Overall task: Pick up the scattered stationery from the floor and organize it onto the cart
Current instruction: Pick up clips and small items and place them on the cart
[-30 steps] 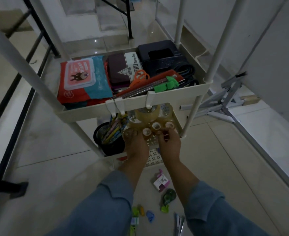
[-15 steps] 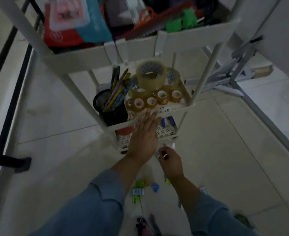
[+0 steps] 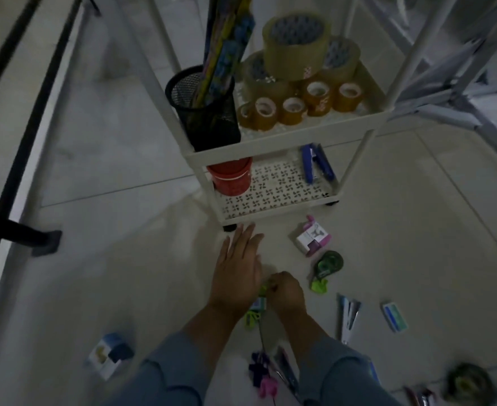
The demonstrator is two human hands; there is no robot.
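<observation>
Several glossy round tape rolls [image 3: 295, 48]

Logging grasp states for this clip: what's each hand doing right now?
Left hand: open, fingers straight, holding nothing.
Right hand: fingers curled on a small green item.

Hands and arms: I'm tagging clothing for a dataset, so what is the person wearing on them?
The left hand and right hand are bare, ungloved. The left sleeve and right sleeve are grey-blue, loose, ending short of the wrists.
</observation>
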